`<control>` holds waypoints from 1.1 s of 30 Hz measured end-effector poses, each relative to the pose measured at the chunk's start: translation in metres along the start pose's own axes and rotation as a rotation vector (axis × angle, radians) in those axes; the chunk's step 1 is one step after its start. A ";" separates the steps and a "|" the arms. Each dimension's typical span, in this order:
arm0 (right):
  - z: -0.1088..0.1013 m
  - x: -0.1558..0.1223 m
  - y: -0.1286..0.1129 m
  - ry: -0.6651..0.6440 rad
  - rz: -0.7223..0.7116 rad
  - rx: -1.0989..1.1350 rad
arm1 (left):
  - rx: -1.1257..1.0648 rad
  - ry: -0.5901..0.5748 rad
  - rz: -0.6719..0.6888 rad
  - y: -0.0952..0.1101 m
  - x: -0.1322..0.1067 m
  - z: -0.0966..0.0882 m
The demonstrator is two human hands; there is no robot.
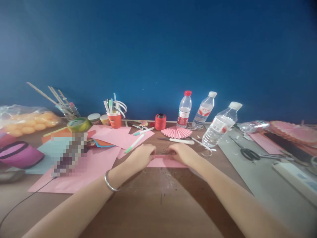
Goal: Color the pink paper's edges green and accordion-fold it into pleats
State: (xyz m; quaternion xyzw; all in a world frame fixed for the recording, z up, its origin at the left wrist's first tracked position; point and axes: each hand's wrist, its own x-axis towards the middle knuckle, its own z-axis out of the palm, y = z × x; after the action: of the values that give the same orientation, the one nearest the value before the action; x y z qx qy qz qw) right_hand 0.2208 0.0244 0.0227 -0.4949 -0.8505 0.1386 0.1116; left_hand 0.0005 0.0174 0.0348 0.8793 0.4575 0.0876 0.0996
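A small piece of pink paper lies on the table in front of me, with a raised or folded band along its far edge. My left hand has its fingers curled on the left end of that edge. At the right end, my right hand grips the paper in the same way; the fingertips of both hands are partly hidden. Just beyond them are a pleated pink paper fan, a white-handled knife and a green-and-white pen.
Water bottles and a red thread spool stand near the blue wall. An orange cup holds pens. Pink sheets spread at left. Scissors and a power strip lie on the grey mat.
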 end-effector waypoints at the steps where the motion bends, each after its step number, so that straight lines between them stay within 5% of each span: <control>1: -0.001 0.001 0.000 0.041 -0.011 -0.017 | 0.021 0.042 0.007 0.000 0.001 -0.003; 7: -0.007 -0.010 -0.009 0.269 -0.087 -0.215 | 0.205 0.217 0.072 0.003 -0.003 -0.019; 17: 0.004 -0.004 -0.009 -0.093 -0.307 -0.218 | 0.209 0.046 0.131 -0.007 -0.028 0.015; 28: 0.005 -0.011 -0.024 -0.082 -0.245 -0.241 | 0.237 -0.018 0.161 -0.005 -0.028 0.019; 33: 0.022 -0.015 -0.029 0.005 -0.291 -0.133 | 0.279 -0.027 0.178 -0.002 -0.036 0.027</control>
State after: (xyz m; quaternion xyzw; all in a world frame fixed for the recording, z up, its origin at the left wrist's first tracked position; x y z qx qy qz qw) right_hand 0.1976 -0.0052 0.0113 -0.3733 -0.9202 0.0629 0.0996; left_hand -0.0149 -0.0141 0.0058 0.9227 0.3842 0.0197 -0.0255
